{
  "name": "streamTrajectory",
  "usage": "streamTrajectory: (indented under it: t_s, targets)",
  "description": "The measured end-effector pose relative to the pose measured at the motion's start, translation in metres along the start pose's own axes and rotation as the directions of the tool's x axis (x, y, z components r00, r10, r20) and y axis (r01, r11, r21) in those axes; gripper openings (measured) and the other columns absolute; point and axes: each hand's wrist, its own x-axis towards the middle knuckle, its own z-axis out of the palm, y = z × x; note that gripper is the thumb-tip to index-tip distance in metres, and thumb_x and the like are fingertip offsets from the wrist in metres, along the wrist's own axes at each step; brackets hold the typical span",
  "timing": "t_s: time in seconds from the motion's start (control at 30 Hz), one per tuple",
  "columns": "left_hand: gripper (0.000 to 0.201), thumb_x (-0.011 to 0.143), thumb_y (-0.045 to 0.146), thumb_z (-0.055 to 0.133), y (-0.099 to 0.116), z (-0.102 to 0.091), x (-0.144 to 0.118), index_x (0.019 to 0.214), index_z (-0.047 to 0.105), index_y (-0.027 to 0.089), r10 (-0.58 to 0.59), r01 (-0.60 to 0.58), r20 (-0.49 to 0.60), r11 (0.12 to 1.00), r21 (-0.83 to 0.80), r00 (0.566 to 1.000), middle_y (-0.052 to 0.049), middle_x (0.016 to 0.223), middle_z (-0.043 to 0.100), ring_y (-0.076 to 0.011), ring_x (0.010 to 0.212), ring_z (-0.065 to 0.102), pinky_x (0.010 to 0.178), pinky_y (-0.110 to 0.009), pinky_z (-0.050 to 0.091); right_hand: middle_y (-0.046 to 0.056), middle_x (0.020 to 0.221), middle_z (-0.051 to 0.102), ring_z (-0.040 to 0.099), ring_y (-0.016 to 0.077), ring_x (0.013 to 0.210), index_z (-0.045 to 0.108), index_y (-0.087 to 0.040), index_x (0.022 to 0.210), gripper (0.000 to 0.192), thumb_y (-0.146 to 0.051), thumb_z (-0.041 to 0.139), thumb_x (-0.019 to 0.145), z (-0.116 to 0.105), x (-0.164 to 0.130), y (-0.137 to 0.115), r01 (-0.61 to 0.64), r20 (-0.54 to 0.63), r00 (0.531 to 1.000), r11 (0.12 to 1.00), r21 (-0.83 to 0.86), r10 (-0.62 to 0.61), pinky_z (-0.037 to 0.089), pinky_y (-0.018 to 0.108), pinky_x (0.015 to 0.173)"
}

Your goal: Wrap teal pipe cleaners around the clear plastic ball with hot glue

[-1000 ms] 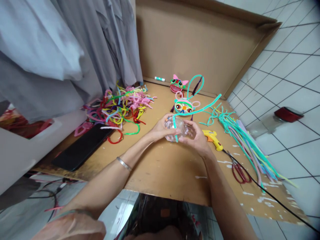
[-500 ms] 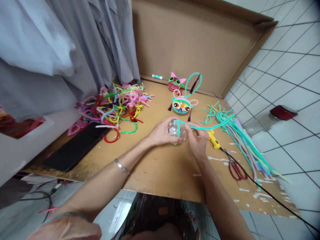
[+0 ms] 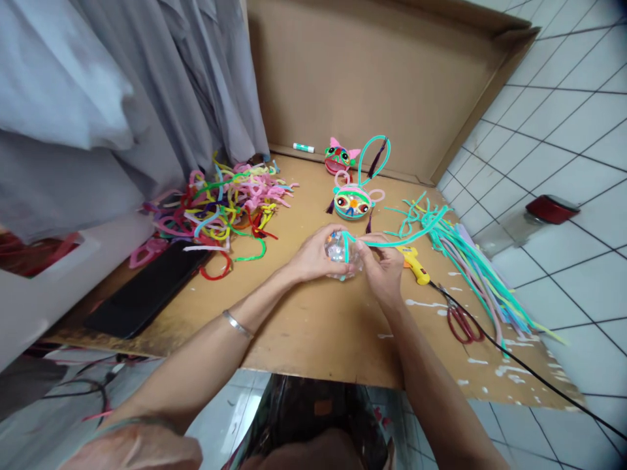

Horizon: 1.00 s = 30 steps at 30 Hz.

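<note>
1. My left hand is closed around the clear ball, held just above the cardboard table, near its middle.
2. My right hand pinches the teal pipe cleaner against the ball.
3. I should keep the ball steady and pull the wire tight while I wrap.

You are looking at a tangle of coloured pipe cleaners lying at the far left of the cardboard surface, with a black phone sitting just in front of it. Two finished pipe-cleaner faces are standing near the back wall beside a glue stick. At the right, a yellow glue gun and red scissors are lying near a bundle of long stems.
</note>
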Motion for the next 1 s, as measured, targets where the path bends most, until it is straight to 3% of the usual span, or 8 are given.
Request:
streamTrajectory:
  t_s: [0.27,0.4,0.47,0.57,0.63,0.7,0.83,1.0]
  targets:
    - [0.075,0.054,0.036,0.084,-0.006,0.0,0.004,0.119,0.051,0.016,-0.145,0.143,0.011,0.963,-0.226,0.989,-0.002,0.097,0.063,-0.0136,0.079,0.058,0.075,-0.026,0.05,0.004,0.107,0.071,0.063,0.023,0.107,0.073,-0.027,0.098,0.023,-0.038,0.054,0.09,0.007,-0.004,0.014,0.07,0.124,0.99,0.996,-0.052,-0.063,0.049,0.041,0.1]
    - [0.077,0.052,0.039,0.085,-0.005,0.0,0.006,0.116,0.051,0.016,-0.158,0.147,-0.009,0.934,-0.325,0.987,-0.003,0.099,0.063,-0.0169,0.089,0.06,0.086,-0.031,0.05,0.009,0.118,0.067,0.059,0.0243,0.115,0.068,-0.024,0.113,0.033,-0.035,0.044,0.094,-0.004,-0.004,0.018,0.13,0.122,0.988,0.952,-0.277,-0.1,0.045,0.042,0.104]
    - [0.078,0.051,0.04,0.085,-0.005,0.0,0.006,0.117,0.051,0.016,-0.171,0.155,-0.021,0.93,-0.334,0.985,-0.003,0.1,0.063,-0.018,0.091,0.06,0.087,-0.032,0.05,0.014,0.121,0.065,0.056,0.0293,0.117,0.065,-0.02,0.119,0.038,-0.036,0.044,0.093,-0.022,-0.002,0.022,0.061,0.08,0.997,0.846,-0.529,-0.022,0.041,0.048,0.104]
    - [0.078,0.052,0.04,0.085,-0.005,0.0,0.007,0.119,0.051,0.018,-0.195,0.178,-0.024,0.931,-0.318,0.98,-0.003,0.102,0.063,-0.0181,0.091,0.06,0.087,-0.032,0.049,0.027,0.119,0.062,0.053,0.0416,0.116,0.064,-0.007,0.118,0.047,-0.042,0.046,0.091,-0.055,0.002,0.029,-0.096,-0.016,0.987,0.496,-0.863,0.163,0.036,0.06,0.099]
    - [0.081,0.05,0.039,0.086,-0.005,0.0,0.007,0.12,0.051,0.018,-0.201,0.189,-0.006,0.928,-0.322,0.98,-0.004,0.103,0.063,-0.0176,0.09,0.061,0.086,-0.032,0.05,0.032,0.111,0.063,0.055,0.0451,0.11,0.066,-0.001,0.111,0.056,-0.05,0.048,0.09,-0.072,0.005,0.035,-0.096,-0.023,0.968,0.28,-0.955,0.251,0.037,0.061,0.093]
    - [0.082,0.051,0.039,0.087,-0.007,0.0,0.007,0.121,0.05,0.018,-0.193,0.184,0.004,0.928,-0.325,0.981,-0.004,0.104,0.063,-0.0169,0.088,0.061,0.086,-0.032,0.05,0.033,0.106,0.066,0.058,0.0442,0.103,0.069,0.0,0.105,0.062,-0.056,0.047,0.09,-0.082,0.007,0.04,-0.056,-0.005,0.951,0.158,-0.986,0.31,0.041,0.057,0.088]
    - [0.082,0.051,0.037,0.087,-0.011,0.001,0.007,0.122,0.051,0.019,-0.188,0.179,-0.005,0.942,-0.284,0.982,-0.003,0.102,0.062,-0.0156,0.086,0.06,0.084,-0.032,0.05,0.031,0.106,0.069,0.063,0.0407,0.101,0.07,0.002,0.104,0.061,-0.054,0.05,0.089,-0.083,0.013,0.047,-0.05,-0.019,0.923,0.07,-0.996,0.385,0.045,0.049,0.086]
    - [0.082,0.051,0.034,0.087,-0.009,0.0,0.007,0.122,0.051,0.018,-0.207,0.197,-0.003,0.936,-0.291,0.978,-0.003,0.104,0.062,-0.0153,0.086,0.06,0.081,-0.03,0.049,0.025,0.103,0.072,0.067,0.0364,0.101,0.074,-0.007,0.101,0.049,-0.048,0.056,0.083,-0.087,0.026,0.051,-0.187,-0.11,0.848,0.1,-0.977,0.519,0.047,0.04,0.078]
